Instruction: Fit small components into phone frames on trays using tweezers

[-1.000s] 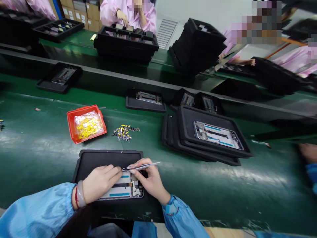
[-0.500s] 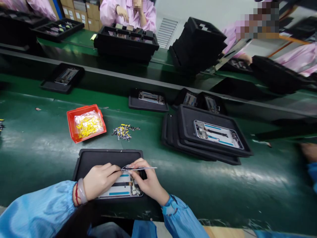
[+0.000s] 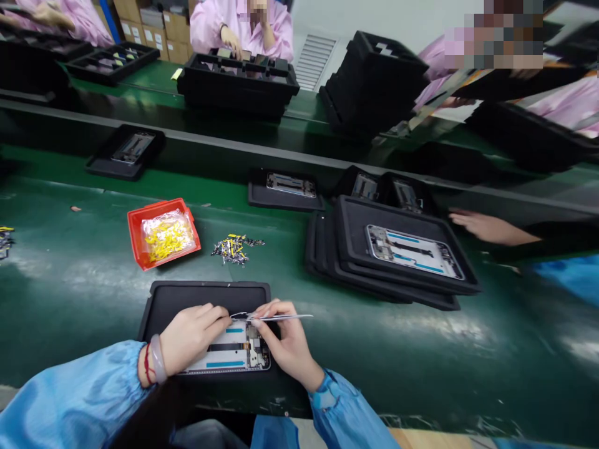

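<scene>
A black rubber-edged tray [image 3: 203, 301] lies on the green belt right in front of me, holding a phone mid-frame [image 3: 229, 352] with blue strips and exposed metal parts. My left hand [image 3: 191, 335] rests with its fingers pressed on the frame's upper edge. My right hand [image 3: 290, 343] pinches steel tweezers [image 3: 281, 317], their tips at the frame's upper edge next to my left fingertips. A small thin piece [image 3: 239, 315] lies by the tips, too small to identify.
A red bin [image 3: 163, 234] of yellow parts in a plastic bag and a loose pile of small parts [image 3: 234, 249] lie beyond my tray. To the right stand stacked black trays [image 3: 397, 274]. A co-worker's hand [image 3: 486, 227] reaches beside them. Several trays line the belts behind a long rail.
The tweezers have swung to lie more level, with their tail further right. A co-worker's hand has come in at the right, beside the stacked trays.
</scene>
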